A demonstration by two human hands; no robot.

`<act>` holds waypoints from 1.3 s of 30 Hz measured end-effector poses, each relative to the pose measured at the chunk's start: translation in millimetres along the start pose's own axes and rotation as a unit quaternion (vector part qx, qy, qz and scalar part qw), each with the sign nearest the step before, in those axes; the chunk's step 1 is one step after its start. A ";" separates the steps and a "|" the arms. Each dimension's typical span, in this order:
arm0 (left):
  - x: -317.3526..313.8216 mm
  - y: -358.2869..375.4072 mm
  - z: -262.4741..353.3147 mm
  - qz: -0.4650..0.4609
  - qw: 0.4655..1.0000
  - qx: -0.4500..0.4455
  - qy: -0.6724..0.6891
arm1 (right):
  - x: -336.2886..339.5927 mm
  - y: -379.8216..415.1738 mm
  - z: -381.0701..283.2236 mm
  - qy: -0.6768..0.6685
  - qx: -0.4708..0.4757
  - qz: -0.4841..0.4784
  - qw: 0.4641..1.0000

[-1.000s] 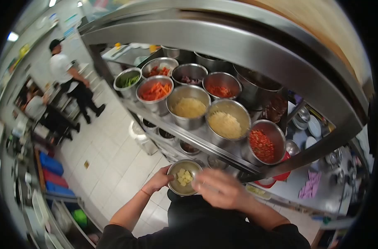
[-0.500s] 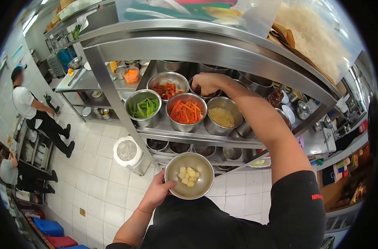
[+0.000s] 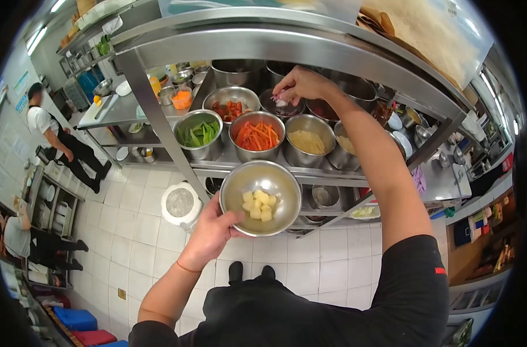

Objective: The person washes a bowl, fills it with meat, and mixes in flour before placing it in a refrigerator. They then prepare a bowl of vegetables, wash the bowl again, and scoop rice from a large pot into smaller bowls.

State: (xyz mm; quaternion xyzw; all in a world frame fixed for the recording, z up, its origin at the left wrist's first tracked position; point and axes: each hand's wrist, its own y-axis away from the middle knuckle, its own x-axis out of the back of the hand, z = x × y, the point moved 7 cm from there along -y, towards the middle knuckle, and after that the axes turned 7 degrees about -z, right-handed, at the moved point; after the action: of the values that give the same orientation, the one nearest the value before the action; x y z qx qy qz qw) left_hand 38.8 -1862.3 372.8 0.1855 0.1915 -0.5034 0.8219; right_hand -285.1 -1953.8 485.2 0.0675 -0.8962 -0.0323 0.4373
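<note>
My left hand (image 3: 210,230) grips the rim of a steel mixing bowl (image 3: 239,184), thumb inside the edge. Pale yellow cubes (image 3: 259,205) lie in the bottom of it. Over on the shelf, my right hand (image 3: 302,84) pinches pink-and-white pieces of red onion (image 3: 279,98), just above a steel container (image 3: 267,107). Nearer to me stand containers of orange-red pepper strips (image 3: 255,136), green cut vegetable (image 3: 198,134) and pale yellow shreds (image 3: 307,142). Behind the strips is a bowl of chopped red pieces (image 3: 231,110).
A steel rail (image 3: 263,41) runs above the containers, with a slanting post (image 3: 159,115) on the left. A white round-topped bin (image 3: 181,203) stands on the tiled floor. Two people, one standing (image 3: 46,124), are at the far left. Lower shelves hold more pots (image 3: 324,196).
My right hand has risen out of the container with red onion in its fingers. My left hand has brought the mixing bowl up and closer to the shelf.
</note>
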 end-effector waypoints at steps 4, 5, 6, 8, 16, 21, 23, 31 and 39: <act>-7.6 -6.8 1.7 -0.010 1.000 -0.005 0.019 | 10.0 1.3 16.8 -0.022 0.004 0.016 1.000; -8.0 -7.0 -0.2 -0.006 1.000 0.002 0.022 | 6.6 5.1 10.5 -0.068 0.023 0.024 0.997; -9.5 -9.3 1.1 -0.005 1.000 -0.004 0.018 | 11.0 14.1 5.5 -0.097 0.034 0.036 0.994; -14.7 -9.8 -0.2 0.000 1.000 0.001 0.027 | 0.5 43.6 -33.4 -0.135 0.053 0.004 0.989; -28.9 -12.1 0.7 -0.009 0.998 -0.017 0.065 | -98.9 69.6 -136.2 -0.033 0.113 -0.338 0.934; -12.3 -2.0 0.6 0.009 0.998 0.007 0.066 | -42.6 -43.7 -110.8 0.046 0.071 -0.107 0.991; -3.1 1.5 2.7 0.001 0.998 0.019 0.057 | -54.9 -90.8 -88.5 0.119 0.123 -0.100 0.980; 34.9 15.7 18.1 -0.017 0.998 0.061 0.031 | -95.5 -121.1 -69.7 0.170 0.055 -0.169 0.969; 68.0 18.6 36.3 -0.001 0.995 0.094 0.012 | -94.8 -130.9 -56.5 0.168 0.039 -0.129 0.977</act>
State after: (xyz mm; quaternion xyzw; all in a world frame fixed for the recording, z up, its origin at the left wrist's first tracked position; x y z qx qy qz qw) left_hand 88.7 -1923.9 372.0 0.2680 0.1529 -0.5179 0.7978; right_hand -170.7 -2069.0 430.8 0.2037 -0.7942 -0.0419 0.5709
